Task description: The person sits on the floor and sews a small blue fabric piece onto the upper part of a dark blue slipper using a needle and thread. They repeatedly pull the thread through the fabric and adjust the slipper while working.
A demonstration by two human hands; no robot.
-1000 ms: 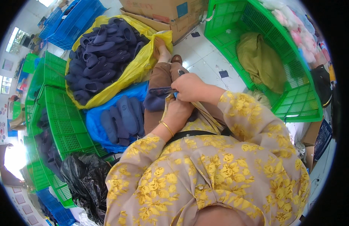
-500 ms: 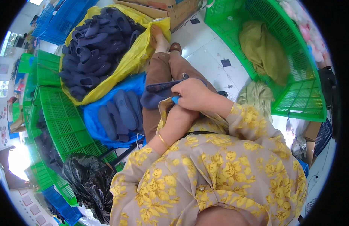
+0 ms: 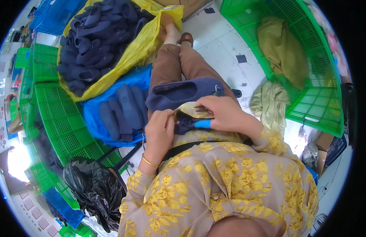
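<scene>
Partly hidden tool [image 3: 202, 109], right hand [image 3: 228, 115] gripping

shoe [image 3: 195, 91]: matt cloth | black bag [image 3: 94, 189]: glossy plastic (crinkled) | bangle [image 3: 149, 162]: shiny metal

To the right of the right hand [image 3: 230, 114], a pale cloth [image 3: 270, 100] lies beside a green crate [image 3: 317, 118] holding an olive cloth [image 3: 281, 51]. Ahead of that hand, a dark scrap [image 3: 241, 59] is on the floor [image 3: 214, 43]. Left of the left hand [image 3: 158, 128] stands a green basket [image 3: 62, 118], behind and left a black bag [image 3: 92, 185], far ahead a blue crate [image 3: 58, 17].
</scene>
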